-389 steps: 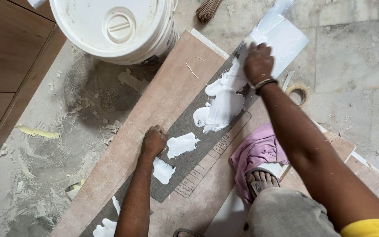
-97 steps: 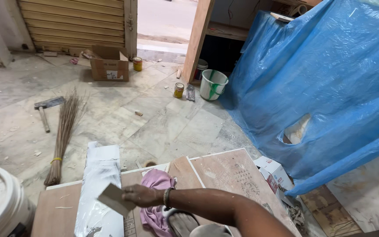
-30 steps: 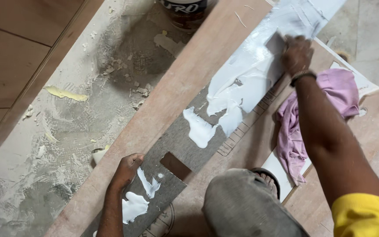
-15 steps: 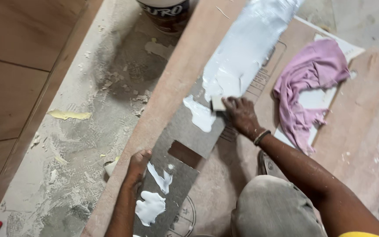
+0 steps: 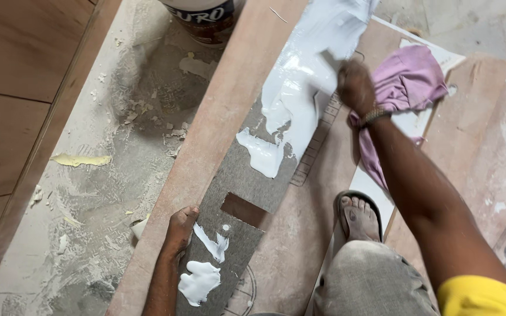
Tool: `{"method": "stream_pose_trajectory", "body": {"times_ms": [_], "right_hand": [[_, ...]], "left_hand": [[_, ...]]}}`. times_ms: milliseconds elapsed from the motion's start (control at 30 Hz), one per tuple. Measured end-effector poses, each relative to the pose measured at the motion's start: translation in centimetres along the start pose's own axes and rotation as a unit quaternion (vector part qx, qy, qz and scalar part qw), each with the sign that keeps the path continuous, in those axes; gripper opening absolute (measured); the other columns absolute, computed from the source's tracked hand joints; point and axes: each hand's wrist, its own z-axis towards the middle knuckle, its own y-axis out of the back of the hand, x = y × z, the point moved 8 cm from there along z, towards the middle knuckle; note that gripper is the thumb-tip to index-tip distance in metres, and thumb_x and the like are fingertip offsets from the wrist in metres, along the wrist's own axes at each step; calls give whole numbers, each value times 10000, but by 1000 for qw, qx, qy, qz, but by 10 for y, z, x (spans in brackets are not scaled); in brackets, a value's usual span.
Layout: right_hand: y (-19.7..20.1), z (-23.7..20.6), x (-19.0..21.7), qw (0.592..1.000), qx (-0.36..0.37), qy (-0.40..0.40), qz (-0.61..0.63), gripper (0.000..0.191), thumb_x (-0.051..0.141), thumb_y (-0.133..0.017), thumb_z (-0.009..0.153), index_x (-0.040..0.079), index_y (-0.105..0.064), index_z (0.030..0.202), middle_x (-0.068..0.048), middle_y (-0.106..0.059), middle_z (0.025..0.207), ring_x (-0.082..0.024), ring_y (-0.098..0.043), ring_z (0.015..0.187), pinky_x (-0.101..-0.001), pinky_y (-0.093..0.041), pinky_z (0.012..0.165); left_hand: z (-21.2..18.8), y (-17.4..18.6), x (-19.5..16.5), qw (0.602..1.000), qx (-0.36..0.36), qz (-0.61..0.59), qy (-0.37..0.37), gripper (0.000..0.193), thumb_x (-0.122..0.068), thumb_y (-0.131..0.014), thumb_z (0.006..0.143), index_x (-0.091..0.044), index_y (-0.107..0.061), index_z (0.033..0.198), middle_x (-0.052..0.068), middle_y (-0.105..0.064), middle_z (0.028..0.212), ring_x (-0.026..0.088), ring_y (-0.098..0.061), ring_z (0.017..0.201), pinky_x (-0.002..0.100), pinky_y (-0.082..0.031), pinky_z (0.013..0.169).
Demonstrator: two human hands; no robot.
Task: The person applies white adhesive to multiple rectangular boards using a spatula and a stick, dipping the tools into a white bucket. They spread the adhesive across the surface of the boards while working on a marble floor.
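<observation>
Dusty floor lies under the board (image 5: 206, 164); my left hand (image 5: 178, 229) presses flat on its edge, holding nothing, to steady it. My right hand (image 5: 355, 88) is closed over the white glue (image 5: 300, 99), seemingly on a spreader I cannot make out.

head cam | looked steeply down, close above the grey strip (image 5: 247, 193) | bucket (image 5: 203, 17) beyond its far end

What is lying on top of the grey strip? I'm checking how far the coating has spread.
On the grey strip: thick white paste at the far end, two small blobs near the left hand, one brown patch. The right hand covers its tool.
</observation>
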Motion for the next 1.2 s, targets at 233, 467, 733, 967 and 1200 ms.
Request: {"method": "stream_pose_trajectory", "body": {"times_ms": [233, 467, 733, 967, 1200], "right_hand": [[-39, 31, -29, 963, 126, -185, -148, 376, 195, -557, 983, 74, -637, 1329, -209, -605, 1155, -354, -522, 1057, -488, -458, 897], [-112, -4, 90, 955, 238, -107, -138, 274, 201, -428, 1132, 40, -651, 1140, -173, -602, 967, -210, -508, 766, -329, -497, 566], [-126, -86, 228, 964, 260, -7, 61, 331, 258, -559, 1009, 150, -630, 1314, -77, -660, 1082, -200, -571, 898, -364, -505, 770], [-65, -164, 181, 976, 148, 133, -92, 565, 302, -609, 907, 166, -497, 1444, -138, -596, 1316, -262, -548, 1156, -447, -454, 980], [-38, -255, 186, 956, 187, 223, -49, 497, 201, -563, 933, 160, -494, 1424, -132, -630, 1278, -268, -587, 1135, -448, -483, 980]], "left_hand": [[-12, -4, -23, 1000, -14, 18, -18, 312, -233, -594, 1018, 34, -727, 1110, -19, -634, 795, 66, -524, 677, 240, -415, 603], [-15, -11, -32, 996, -12, 58, -65, 303, -210, -579, 1013, 32, -732, 1114, -22, -658, 823, 60, -547, 715, 233, -449, 640], [-5, -15, -19, 986, -24, 131, -98, 267, -183, -575, 1011, 17, -752, 1026, -39, -594, 722, 54, -498, 660, 254, -418, 579], [8, -8, -6, 998, -16, 14, -57, 243, -204, -620, 999, 14, -726, 1003, -35, -594, 733, 78, -502, 632, 254, -407, 562], [7, -14, -9, 997, -7, 41, -63, 265, -202, -604, 1010, 27, -737, 1031, -29, -610, 761, 67, -507, 661, 254, -416, 587]]}}
